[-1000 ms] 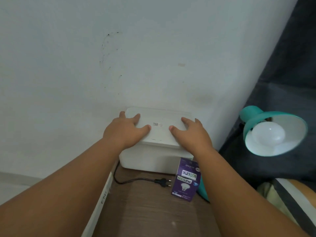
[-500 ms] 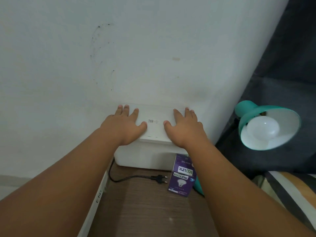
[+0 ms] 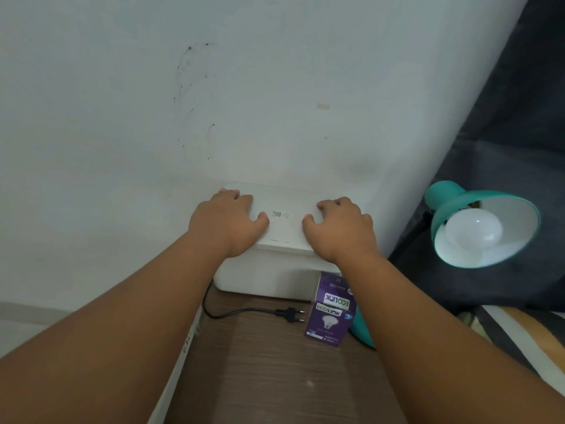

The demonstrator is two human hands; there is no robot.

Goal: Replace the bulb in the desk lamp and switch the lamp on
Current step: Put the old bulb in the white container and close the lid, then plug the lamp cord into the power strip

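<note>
The teal desk lamp's shade (image 3: 452,206) hangs at the right, tilted towards me, with a white bulb (image 3: 474,229) in it, unlit. Part of the lamp's teal base (image 3: 362,330) shows behind a purple bulb box (image 3: 331,315) standing on the wooden table (image 3: 275,381). The lamp's black plug (image 3: 289,315) lies loose on the table, its cord running left. A white box (image 3: 275,278) stands against the wall. My left hand (image 3: 227,223) and my right hand (image 3: 339,231) rest on its lid with bent fingers, gripping nothing.
A pale wall (image 3: 244,102) rises right behind the white box. A dark curtain (image 3: 504,148) hangs behind the lamp. Striped fabric (image 3: 519,332) lies at the lower right. A white board edge (image 3: 186,347) runs along the table's left side.
Both hands stay on the lid. Their fingers lay flat and stretched out half a second ago and are now curled. The plug, bulb box and lamp have not moved.
</note>
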